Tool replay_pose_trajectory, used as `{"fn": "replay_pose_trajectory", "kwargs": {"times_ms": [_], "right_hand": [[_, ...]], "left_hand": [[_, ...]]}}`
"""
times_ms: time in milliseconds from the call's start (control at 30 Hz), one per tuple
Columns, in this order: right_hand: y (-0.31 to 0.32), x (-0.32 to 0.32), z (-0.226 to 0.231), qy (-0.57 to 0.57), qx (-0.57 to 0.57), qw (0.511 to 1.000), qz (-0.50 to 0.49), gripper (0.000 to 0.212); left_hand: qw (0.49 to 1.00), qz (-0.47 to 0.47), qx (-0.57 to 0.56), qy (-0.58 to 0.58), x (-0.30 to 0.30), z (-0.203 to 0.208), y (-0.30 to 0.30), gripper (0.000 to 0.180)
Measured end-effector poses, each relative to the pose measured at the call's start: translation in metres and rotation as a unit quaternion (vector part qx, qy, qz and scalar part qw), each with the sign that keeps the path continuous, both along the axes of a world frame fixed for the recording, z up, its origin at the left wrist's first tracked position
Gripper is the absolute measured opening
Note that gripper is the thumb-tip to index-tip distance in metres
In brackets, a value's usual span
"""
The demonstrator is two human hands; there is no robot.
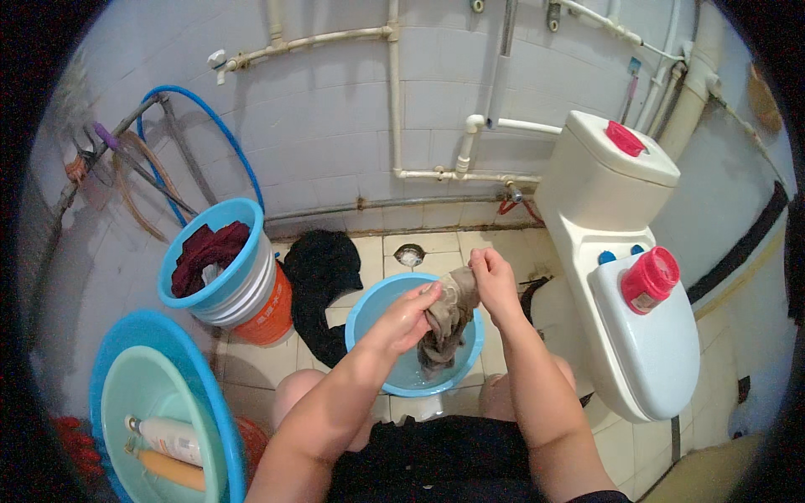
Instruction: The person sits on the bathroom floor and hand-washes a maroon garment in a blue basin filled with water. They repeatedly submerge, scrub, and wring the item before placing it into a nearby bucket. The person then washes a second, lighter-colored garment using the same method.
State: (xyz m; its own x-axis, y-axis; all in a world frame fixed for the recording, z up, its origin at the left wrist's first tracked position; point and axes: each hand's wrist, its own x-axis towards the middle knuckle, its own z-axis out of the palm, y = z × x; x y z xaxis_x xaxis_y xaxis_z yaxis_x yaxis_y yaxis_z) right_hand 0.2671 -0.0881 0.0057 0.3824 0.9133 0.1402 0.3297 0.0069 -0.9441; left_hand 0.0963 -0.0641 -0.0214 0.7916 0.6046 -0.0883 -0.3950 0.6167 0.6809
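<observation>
Between my hands hangs a wet grey-beige cloth (453, 310), bunched up, its kind not clear. Its lower end droops into a light blue basin (369, 314) with water in it, on the floor between my knees. My left hand (404, 318) is closed on the cloth's left side, thumb on top. Slightly higher and to the right, my right hand (495, 283) pinches its upper edge. Part of the cloth behind my left fingers is hidden.
Black clothing (314, 285) lies on the tiles left of the basin. Beyond it, a blue basin (172, 260) of dark red clothes tops stacked buckets (272, 306). A green basin (126, 365) holding bottles stands near left. At right is a toilet (579, 235) with a red jar (650, 281) on its lid.
</observation>
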Motion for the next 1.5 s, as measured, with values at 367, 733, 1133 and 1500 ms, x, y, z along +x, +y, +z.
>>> {"fn": "replay_pose_trajectory", "kwargs": {"times_ms": [367, 733, 1133, 1500], "right_hand": [[-0.099, 0.108, 0.106, -0.282, 0.036, 0.948, -0.141, 0.018], [-0.142, 0.27, 0.164, -0.449, -0.292, 0.835, -0.125, 0.023], [-0.104, 0.298, 0.144, -0.421, -0.547, 0.722, -0.04, 0.03], [-0.11, 0.303, 0.171, -0.498, -0.436, 0.749, -0.018, 0.028]], "left_hand": [[0.993, 0.083, -0.072, 0.045, 0.01, 0.011, -0.011, 0.033], [0.991, 0.083, -0.107, 0.022, 0.006, -0.002, -0.01, 0.034], [0.987, 0.115, -0.099, 0.047, 0.001, 0.019, -0.009, 0.036], [0.985, 0.115, -0.124, 0.023, 0.004, 0.021, -0.006, 0.038]]}}
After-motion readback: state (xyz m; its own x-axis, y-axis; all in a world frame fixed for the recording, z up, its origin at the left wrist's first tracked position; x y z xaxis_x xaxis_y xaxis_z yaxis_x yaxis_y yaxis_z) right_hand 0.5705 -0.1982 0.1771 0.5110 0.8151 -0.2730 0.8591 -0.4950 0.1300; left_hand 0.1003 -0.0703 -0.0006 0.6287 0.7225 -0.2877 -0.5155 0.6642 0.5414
